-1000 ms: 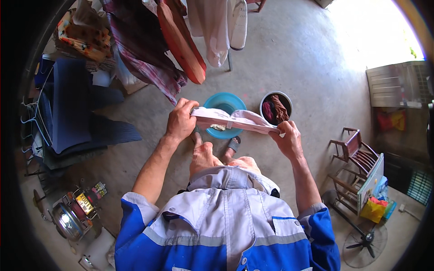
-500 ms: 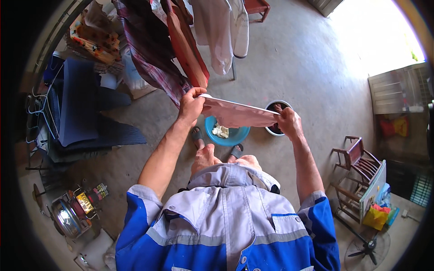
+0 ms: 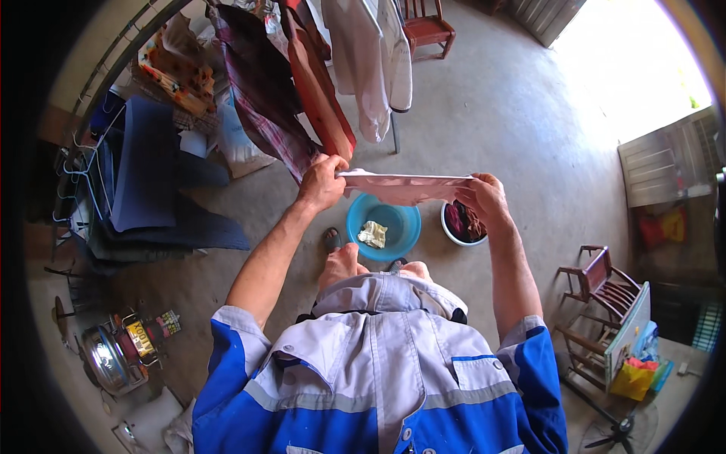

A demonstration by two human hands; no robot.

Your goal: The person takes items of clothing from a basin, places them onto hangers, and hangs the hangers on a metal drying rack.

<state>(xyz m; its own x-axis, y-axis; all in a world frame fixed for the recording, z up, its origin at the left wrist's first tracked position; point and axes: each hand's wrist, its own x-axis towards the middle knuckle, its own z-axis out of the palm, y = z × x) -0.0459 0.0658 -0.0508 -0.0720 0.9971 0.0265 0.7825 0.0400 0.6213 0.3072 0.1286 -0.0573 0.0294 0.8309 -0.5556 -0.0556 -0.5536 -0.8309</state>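
Note:
A pale pink garment (image 3: 401,189) with a white band along its top edge is stretched between my hands at about chest height. Gripping its left end is my left hand (image 3: 322,184), fingers curled over the band, close to the lower ends of hanging clothes. My right hand (image 3: 488,198) pinches the other end. Below the garment, a blue basin (image 3: 406,246) stands on the floor with a crumpled cream cloth (image 3: 372,234) in it. To its right, partly behind the garment and right hand, is a white-rimmed bucket (image 3: 463,243) of dark red and brown laundry (image 3: 459,219).
A plaid shirt (image 3: 261,98), a red garment (image 3: 321,83) and white clothes (image 3: 363,68) hang ahead. Dark trousers (image 3: 147,166) and wire hangers (image 3: 78,175) are at left. Wooden chairs (image 3: 601,276) and a fan (image 3: 622,429) stand right, a metal engine-like machine (image 3: 113,356) lower left.
My right hand has risen slightly, so the garment's band now runs nearly level. The view has shifted, showing more of the blue basin and the bucket's laundry.

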